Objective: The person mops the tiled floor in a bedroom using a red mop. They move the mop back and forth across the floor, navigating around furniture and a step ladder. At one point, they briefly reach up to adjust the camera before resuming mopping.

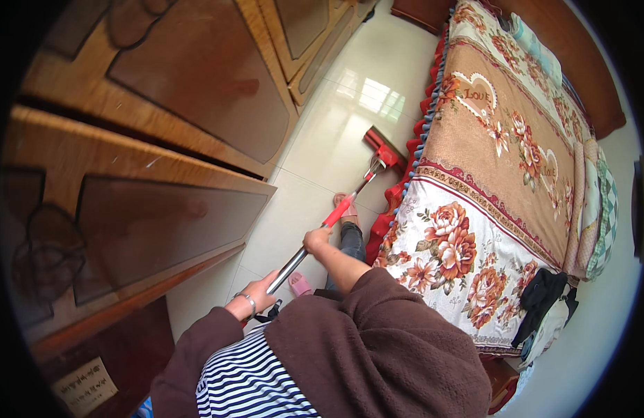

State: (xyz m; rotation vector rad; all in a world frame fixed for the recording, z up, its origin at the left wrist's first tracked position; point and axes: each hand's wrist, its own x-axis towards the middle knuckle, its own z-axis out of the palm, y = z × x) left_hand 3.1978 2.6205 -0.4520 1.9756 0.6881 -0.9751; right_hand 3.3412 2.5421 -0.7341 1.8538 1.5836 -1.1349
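Mop head (385, 155) on the floor (304, 187), far and right of left hand (256, 296) and right hand (317, 240).
The mop stick (291, 266) slants from near left to far right; both hands curl round it, the right one closer to the mop head.

The mop (337, 212) is silver and red. At right, the bedspread (488, 161) is white and tan with rust-coloured flowers; its ruffle (382, 226) is red. Left, the cabinets (203, 76) are brown with darker panels. Near: brown jacket (388, 348), navy-and-white striped shirt (252, 380), pink sandals (299, 284).
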